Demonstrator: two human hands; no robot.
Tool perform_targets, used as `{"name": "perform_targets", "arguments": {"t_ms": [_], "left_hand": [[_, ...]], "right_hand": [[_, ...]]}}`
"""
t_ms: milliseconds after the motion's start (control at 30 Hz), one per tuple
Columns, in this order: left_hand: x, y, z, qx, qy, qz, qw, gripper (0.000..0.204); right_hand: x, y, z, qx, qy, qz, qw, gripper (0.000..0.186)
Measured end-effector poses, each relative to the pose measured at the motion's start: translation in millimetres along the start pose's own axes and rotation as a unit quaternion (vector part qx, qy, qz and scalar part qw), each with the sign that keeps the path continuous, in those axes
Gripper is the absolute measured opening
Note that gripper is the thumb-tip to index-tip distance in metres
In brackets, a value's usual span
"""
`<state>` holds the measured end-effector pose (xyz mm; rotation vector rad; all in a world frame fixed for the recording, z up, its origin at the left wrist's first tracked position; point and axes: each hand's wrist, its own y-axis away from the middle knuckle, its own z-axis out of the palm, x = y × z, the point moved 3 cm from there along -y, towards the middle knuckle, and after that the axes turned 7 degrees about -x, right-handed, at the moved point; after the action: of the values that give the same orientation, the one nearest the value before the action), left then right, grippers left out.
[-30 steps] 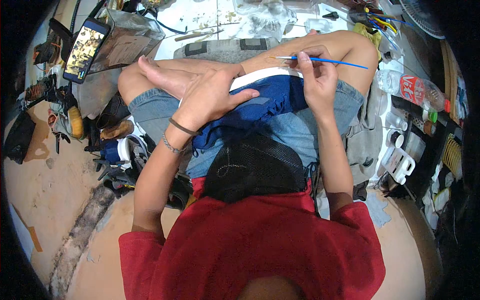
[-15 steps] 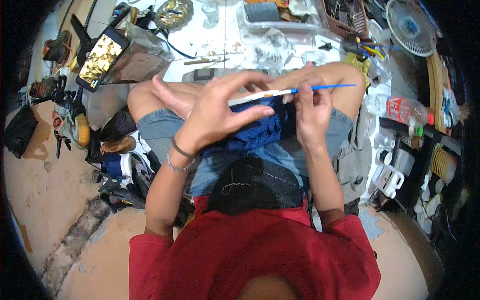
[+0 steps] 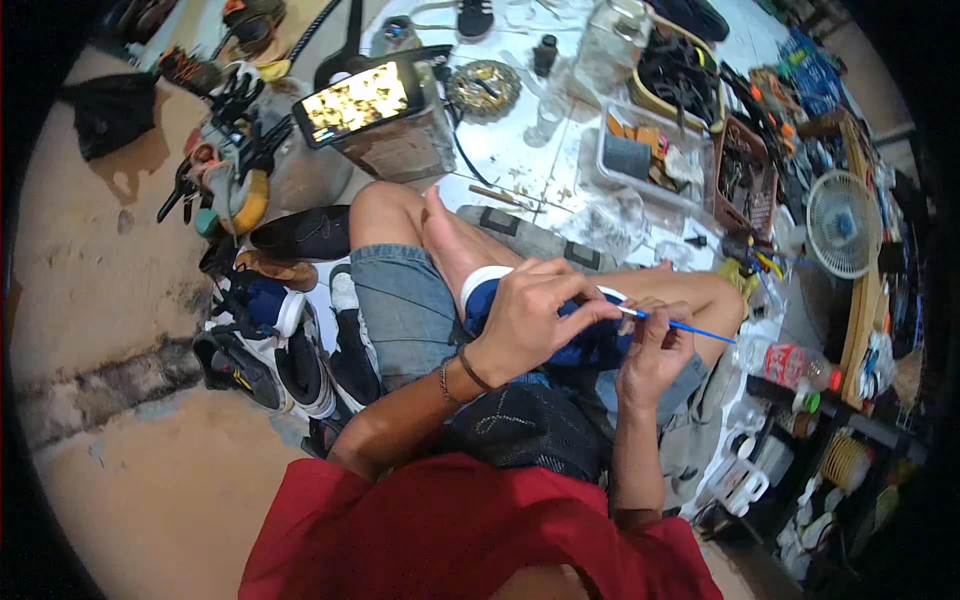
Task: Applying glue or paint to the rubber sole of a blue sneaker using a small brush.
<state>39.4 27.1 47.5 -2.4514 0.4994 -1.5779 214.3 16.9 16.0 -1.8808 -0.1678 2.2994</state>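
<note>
A slim blue stick (image 3: 705, 332) with a whitish front end slants across my lap, its thin tail pointing right. My right hand (image 3: 652, 355) is closed round it in a pinch near the middle. At the whitish end, the thumb and fingertips of my left hand (image 3: 530, 315) are pinched together on it. What the tip is made of is too small to tell. Beneath both hands a navy blue shoe (image 3: 482, 302) with a white sole edge rests on my lap, largely covered by the hands.
A lit phone (image 3: 358, 102) leans on a box at the upper left. Several shoes (image 3: 300, 365) crowd the left side. Ahead stand a clear plastic tub (image 3: 610, 185) and a brown basket (image 3: 765, 195). A plastic bottle (image 3: 790, 362) lies at the right, below a fan (image 3: 843, 225).
My left hand was spread beside the stick and has closed on its whitish end. The stick's tail has tipped downward. The whole view has turned and shifted.
</note>
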Motion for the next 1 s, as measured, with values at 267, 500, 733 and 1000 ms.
{"name": "perform_targets", "arguments": {"t_ms": [267,500,733,1000], "left_hand": [[8,-4,-32,-0.001,0.034,0.006,0.999,0.028],[-30,-12,-63,0.050,0.107,0.008,0.993,0.020],[-176,32,-107,0.266,0.278,-0.198,0.902,0.032],[-218,34,-108,0.291,0.335,-0.062,0.894,0.046]], "right_hand": [[-6,-29,6,-0.044,0.025,0.002,0.999,0.023],[0,-100,11,-0.137,0.277,-0.069,0.949,0.021],[86,-162,57,-0.407,0.689,0.002,0.600,0.037],[216,-167,161,-0.564,0.669,0.042,0.483,0.026]]}}
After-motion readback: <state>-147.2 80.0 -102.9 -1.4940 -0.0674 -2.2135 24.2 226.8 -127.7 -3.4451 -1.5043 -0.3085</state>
